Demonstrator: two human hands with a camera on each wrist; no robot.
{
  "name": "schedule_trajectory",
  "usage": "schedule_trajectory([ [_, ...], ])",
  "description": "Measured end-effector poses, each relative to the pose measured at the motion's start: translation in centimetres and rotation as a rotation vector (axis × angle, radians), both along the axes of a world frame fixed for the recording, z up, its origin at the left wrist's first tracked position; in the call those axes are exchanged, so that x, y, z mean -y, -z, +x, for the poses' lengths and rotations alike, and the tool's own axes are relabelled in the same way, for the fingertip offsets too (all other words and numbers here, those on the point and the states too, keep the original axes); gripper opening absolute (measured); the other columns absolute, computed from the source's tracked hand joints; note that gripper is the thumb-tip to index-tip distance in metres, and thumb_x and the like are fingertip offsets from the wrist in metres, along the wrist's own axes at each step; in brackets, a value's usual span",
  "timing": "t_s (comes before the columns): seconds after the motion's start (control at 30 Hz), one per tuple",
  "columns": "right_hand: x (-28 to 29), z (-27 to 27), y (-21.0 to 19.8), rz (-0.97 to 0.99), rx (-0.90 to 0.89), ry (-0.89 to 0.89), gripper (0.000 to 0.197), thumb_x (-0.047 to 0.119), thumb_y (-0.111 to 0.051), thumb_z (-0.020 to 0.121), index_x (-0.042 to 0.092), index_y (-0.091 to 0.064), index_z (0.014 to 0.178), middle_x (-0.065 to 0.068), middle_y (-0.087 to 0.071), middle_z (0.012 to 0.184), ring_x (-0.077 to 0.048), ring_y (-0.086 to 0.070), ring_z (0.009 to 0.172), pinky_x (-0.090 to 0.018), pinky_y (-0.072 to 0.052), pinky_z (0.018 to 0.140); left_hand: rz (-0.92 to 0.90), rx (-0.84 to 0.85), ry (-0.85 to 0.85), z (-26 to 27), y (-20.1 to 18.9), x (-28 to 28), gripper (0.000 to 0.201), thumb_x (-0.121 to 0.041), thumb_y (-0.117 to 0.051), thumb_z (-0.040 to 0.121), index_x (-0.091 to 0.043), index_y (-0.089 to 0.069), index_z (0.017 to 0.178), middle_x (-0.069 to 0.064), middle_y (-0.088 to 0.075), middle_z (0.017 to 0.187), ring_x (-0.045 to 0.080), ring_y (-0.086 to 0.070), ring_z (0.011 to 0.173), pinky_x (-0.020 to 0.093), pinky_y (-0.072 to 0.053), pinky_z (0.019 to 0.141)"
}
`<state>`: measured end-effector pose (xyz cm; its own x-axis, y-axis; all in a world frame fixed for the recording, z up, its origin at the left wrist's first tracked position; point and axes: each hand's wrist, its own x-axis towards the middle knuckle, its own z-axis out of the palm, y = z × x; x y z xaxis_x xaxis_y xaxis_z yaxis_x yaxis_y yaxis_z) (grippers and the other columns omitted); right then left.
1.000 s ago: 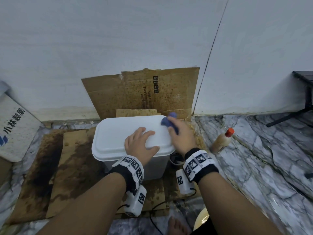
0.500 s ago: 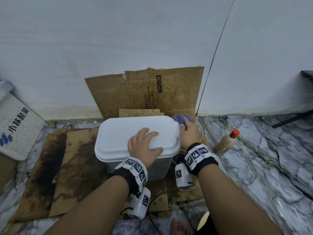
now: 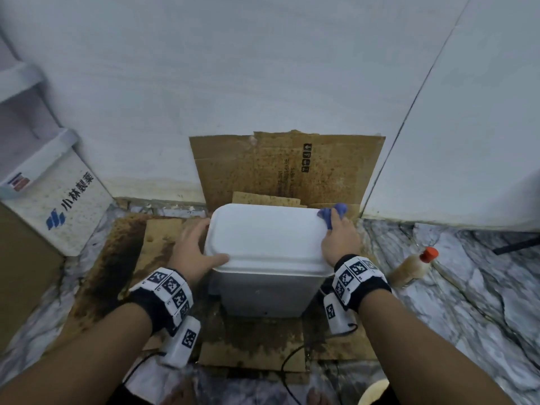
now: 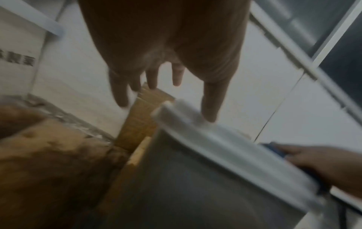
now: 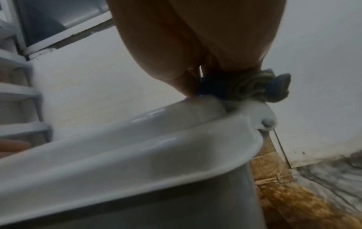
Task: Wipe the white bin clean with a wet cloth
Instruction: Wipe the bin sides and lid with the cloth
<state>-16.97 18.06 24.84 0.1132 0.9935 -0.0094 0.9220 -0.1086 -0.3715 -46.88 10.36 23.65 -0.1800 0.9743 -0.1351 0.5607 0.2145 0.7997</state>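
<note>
The white bin [image 3: 264,290] stands with its lid [image 3: 263,235] closed on stained cardboard against the wall. My left hand [image 3: 198,247] lies at the lid's left edge, thumb on the near left corner and straight fingers [image 4: 119,93] spread past the side. My right hand [image 3: 340,241] grips a bunched blue cloth [image 3: 331,214] and presses it on the lid's far right corner. In the right wrist view the cloth [image 5: 254,88] sits on the lid's rim [image 5: 195,139] just above a round hinge knob. The cloth [image 4: 274,149] and right fingers also show in the left wrist view.
Stained cardboard [image 3: 286,168] leans on the wall behind the bin, and more [image 3: 111,267] covers the marble floor. A bottle with an orange cap [image 3: 415,267] lies to the right. A white box with blue print [image 3: 58,206] stands at left. A dark frame leg [image 3: 517,244] is at far right.
My left hand has slid off the top of the lid to its left edge. My right hand moved the cloth from the lid's top out to the far right corner.
</note>
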Motion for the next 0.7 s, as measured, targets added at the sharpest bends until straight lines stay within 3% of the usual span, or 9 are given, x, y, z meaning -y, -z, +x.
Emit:
schedule_trajectory([
  [0.03, -0.2, -0.5, -0.1, -0.026, 0.056, -0.008, 0.062, 0.013, -0.041, 0.089, 0.018, -0.025, 0.149, -0.013, -0.036, 0.149, -0.034, -0.038, 0.131, -0.046, -0.036, 0.107, -0.040, 0.037, 0.046, -0.8, 0.7, 0.2, 0.102, -0.049, -0.083, 0.050, -0.041, -0.038, 0.141, -0.010, -0.044, 0.144, 0.020, -0.044, 0.131, 0.052, -0.039, 0.108],
  [0.1, -0.3, -1.7, -0.3, -0.068, 0.133, -0.028, 0.063, 0.014, -0.041, 0.090, 0.019, -0.021, 0.150, -0.012, -0.031, 0.152, -0.033, -0.029, 0.137, -0.046, -0.029, 0.111, -0.085, 0.146, 0.099, -1.2, 1.4, 0.7, 0.108, -0.030, -0.090, 0.058, -0.031, -0.032, 0.149, -0.014, -0.041, 0.144, 0.014, -0.040, 0.133, 0.040, -0.036, 0.111],
  [0.17, -0.6, -3.3, -0.6, -0.084, 0.171, -0.050, 0.064, 0.016, -0.042, 0.091, 0.020, -0.019, 0.150, -0.011, -0.029, 0.153, -0.031, -0.026, 0.139, -0.046, -0.025, 0.113, -0.094, 0.239, 0.062, -1.1, 2.1, 0.5, 0.107, -0.014, -0.089, 0.063, -0.022, -0.029, 0.151, -0.011, -0.040, 0.142, 0.011, -0.037, 0.130, 0.032, -0.034, 0.109],
  [0.3, -0.7, -7.9, -0.9, -0.109, 0.170, -0.146, 0.062, 0.015, -0.040, 0.093, 0.021, -0.016, 0.151, -0.010, -0.028, 0.153, -0.031, -0.027, 0.137, -0.046, -0.025, 0.111, -0.052, 0.410, -0.014, -1.1, 2.9, 0.1, 0.111, -0.015, -0.093, 0.050, -0.024, -0.039, 0.146, -0.006, -0.050, 0.139, 0.019, -0.047, 0.129, 0.043, -0.043, 0.107],
  [0.53, -0.7, -16.9, -1.9, -0.119, 0.154, -0.381, 0.064, 0.012, -0.042, 0.092, 0.024, -0.017, 0.150, -0.012, -0.028, 0.152, -0.031, -0.025, 0.139, -0.045, -0.021, 0.112, -0.011, 0.581, -0.049, -0.9, 3.5, 0.0, 0.106, -0.005, -0.090, 0.058, -0.023, -0.037, 0.148, -0.006, -0.049, 0.143, 0.017, -0.047, 0.128, 0.046, -0.046, 0.103],
  [0.63, 0.5, -19.3, -1.6, -0.099, 0.162, -0.543, 0.059, 0.013, -0.041, 0.093, 0.022, -0.024, 0.149, -0.014, -0.034, 0.148, -0.033, -0.032, 0.134, -0.045, -0.025, 0.109, 0.018, 0.700, -0.050, -0.8, 3.6, 0.0, 0.086, 0.009, -0.084, 0.061, -0.037, -0.054, 0.127, -0.019, -0.067, 0.115, 0.006, -0.061, 0.110, 0.034, -0.054, 0.088],
  [0.7, 1.7, -19.4, -1.6, -0.057, 0.169, -0.657, 0.056, 0.012, -0.042, 0.093, 0.023, -0.030, 0.147, -0.012, -0.037, 0.146, -0.032, -0.034, 0.131, -0.044, -0.026, 0.106, 0.008, 0.761, -0.052, -0.7, 3.9, -0.1, 0.084, 0.015, -0.082, 0.058, -0.042, -0.056, 0.114, -0.020, -0.071, 0.106, 0.007, -0.064, 0.106, 0.035, -0.055, 0.086],
])
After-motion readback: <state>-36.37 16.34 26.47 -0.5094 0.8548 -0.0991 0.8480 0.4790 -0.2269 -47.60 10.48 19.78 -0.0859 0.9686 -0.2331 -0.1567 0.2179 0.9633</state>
